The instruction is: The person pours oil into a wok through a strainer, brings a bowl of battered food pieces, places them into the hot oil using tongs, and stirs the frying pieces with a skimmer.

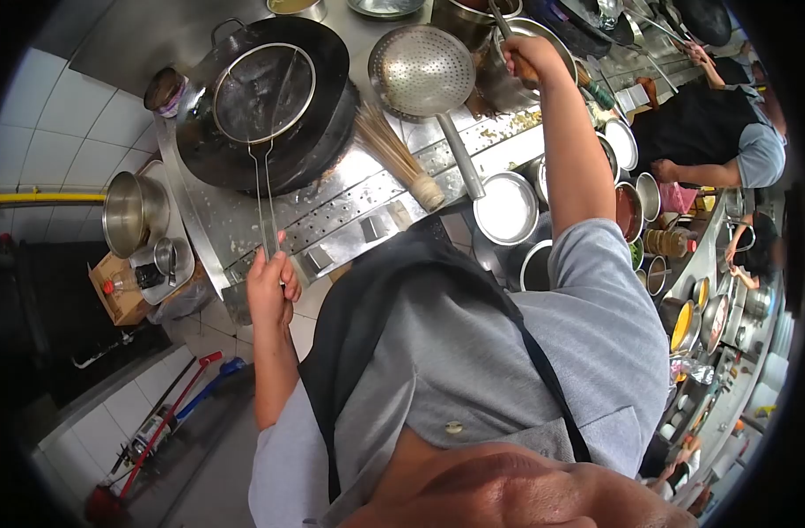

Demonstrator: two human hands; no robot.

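My left hand (273, 280) is closed round the handle of a round wire strainer (266, 94), whose ring lies over a large black wok (195, 141) on the steel stove. On the other side, my right hand (532, 63) grips a wooden handle with a metal rod running up from it, over a large steel pot (506, 92). What the rod ends in is not clear. Between my hands, a perforated ladle (422, 70) lies with its handle toward me, beside a bundled bamboo brush (395, 157).
A white bowl (505, 209) and several containers stand right of the stove. At the left are a steel pot (136, 214) and a cardboard box (119, 289). A co-worker in a dark apron (697, 132) stands at the right, with others farther off.
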